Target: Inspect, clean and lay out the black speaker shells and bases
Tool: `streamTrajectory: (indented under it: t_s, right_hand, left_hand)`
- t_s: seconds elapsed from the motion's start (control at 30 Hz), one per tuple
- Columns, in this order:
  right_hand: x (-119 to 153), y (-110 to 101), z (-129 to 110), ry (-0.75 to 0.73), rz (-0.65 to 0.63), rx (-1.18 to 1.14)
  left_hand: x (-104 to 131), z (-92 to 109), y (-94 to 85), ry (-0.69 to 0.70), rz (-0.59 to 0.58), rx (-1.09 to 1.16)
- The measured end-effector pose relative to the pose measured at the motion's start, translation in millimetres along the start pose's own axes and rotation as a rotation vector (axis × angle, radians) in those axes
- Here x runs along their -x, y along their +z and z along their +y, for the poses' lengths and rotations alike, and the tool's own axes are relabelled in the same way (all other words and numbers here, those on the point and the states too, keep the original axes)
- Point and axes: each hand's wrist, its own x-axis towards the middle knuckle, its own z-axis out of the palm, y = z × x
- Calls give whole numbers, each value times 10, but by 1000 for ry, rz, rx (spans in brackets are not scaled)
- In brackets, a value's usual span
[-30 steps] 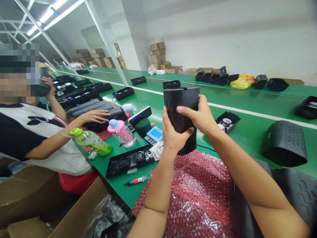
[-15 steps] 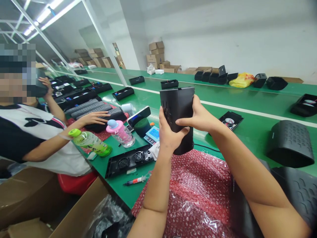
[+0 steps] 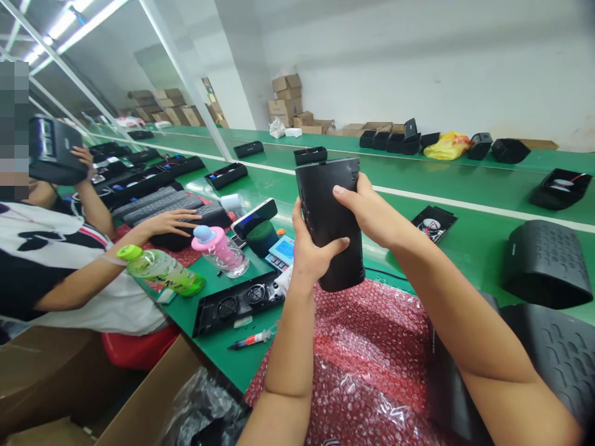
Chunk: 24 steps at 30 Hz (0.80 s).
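Note:
Both of my hands grip a black plastic speaker housing [image 3: 331,214], held up on end above the red bubble wrap [image 3: 367,353]. My left hand [image 3: 310,257] wraps its left side, with the thumb lying across the lower face. On the upper right edge is my right hand [image 3: 365,201], its thumb pressed on the face. The fingers behind the housing are hidden. A smooth, dark face is turned toward me. Left of the wrap lies a black panel with two round drivers [image 3: 239,301], and a syringe [image 3: 251,339] lies in front of it.
A co-worker's hand [image 3: 174,223] rests on black housings at left; the other raises a speaker [image 3: 58,152]. A green-capped bottle [image 3: 162,269], pink bottle [image 3: 220,248], phone [image 3: 255,220] and blue-screened device [image 3: 281,251] stand nearby. Textured speakers [image 3: 548,263] sit at right.
The housing has turned in my hands, so its slotted side has swung away and more of the smooth face shows. My right thumb has moved higher. The co-worker's raised speaker is more visible.

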Motion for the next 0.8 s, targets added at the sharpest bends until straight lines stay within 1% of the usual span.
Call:
streamTrajectory:
  t_s: [0.17, 0.4, 0.53, 0.8]
  right_hand:
    - [100, -34, -74, -43, -5, 40]
    - [248, -46, -203, -106, 1, 96]
    - [282, -41, -226, -116, 4, 95]
    - [290, -35, -258, -81, 22, 96]
  left_hand:
    - [-1, 20, -4, 60, -55, 71]
    - [61, 66, 14, 79, -111, 140]
    - [81, 105, 19, 69, -128, 162]
    - [104, 185, 39, 9, -104, 174]
